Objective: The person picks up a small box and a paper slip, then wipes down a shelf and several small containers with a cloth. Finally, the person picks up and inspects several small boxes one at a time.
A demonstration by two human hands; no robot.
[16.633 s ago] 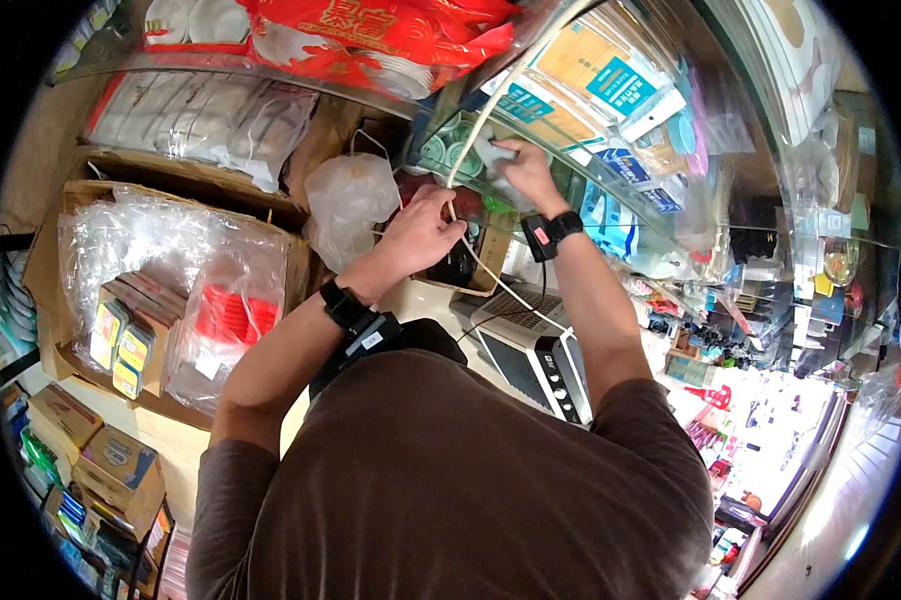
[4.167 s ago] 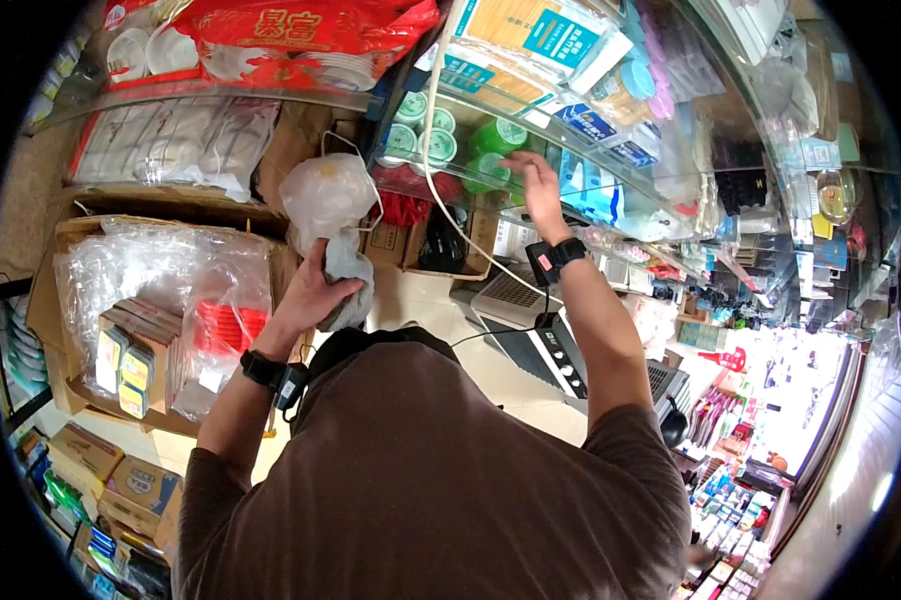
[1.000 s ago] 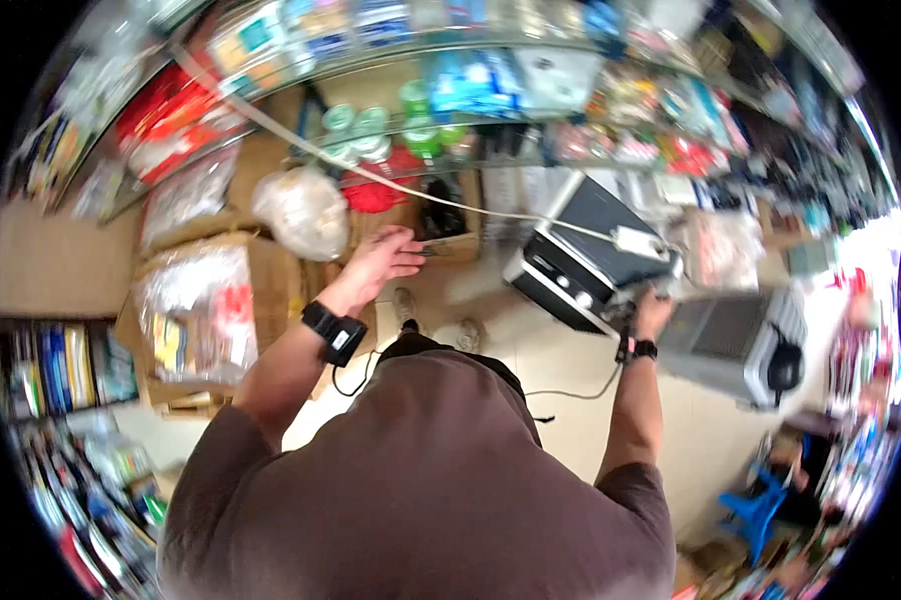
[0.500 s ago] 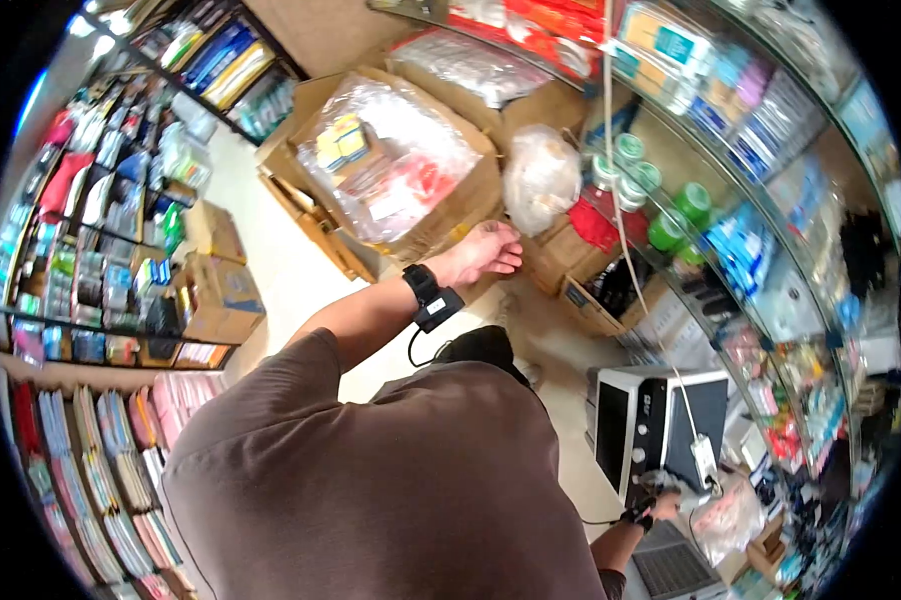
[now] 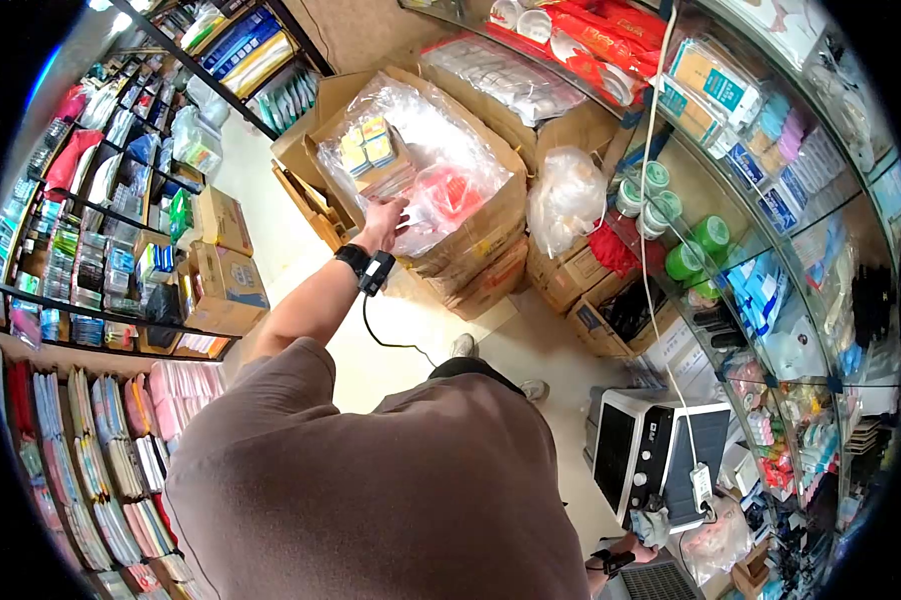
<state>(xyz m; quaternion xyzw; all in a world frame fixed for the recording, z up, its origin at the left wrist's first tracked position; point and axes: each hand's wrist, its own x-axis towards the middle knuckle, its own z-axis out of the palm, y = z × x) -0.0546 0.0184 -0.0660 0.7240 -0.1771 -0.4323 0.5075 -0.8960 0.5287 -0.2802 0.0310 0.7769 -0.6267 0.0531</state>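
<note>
My left hand (image 5: 382,224) is at the near rim of a large open cardboard carton (image 5: 471,240) lined with clear plastic. Its fingers are apart and hold nothing; whether they touch the plastic is hard to tell. Inside the carton lie a stack of small yellow-and-blue packs (image 5: 369,145) and a red item (image 5: 451,196) under clear film. Low on the right, my right hand (image 5: 631,547) is closed on a crumpled grey cloth (image 5: 651,524), beside a black-and-white speaker-like box (image 5: 623,440). Part of that hand is hidden.
Glass shelves (image 5: 771,230) with packaged goods line the right side. A white cable (image 5: 653,290) hangs down to a power strip (image 5: 703,484). A filled plastic bag (image 5: 567,200) and smaller cartons (image 5: 561,275) sit beside the large carton. Stocked racks (image 5: 101,250) stand left.
My left hand has moved left, from the carton's near corner to its near rim. My right hand has shifted down and left with the grey cloth. The camera view has shifted slightly.
</note>
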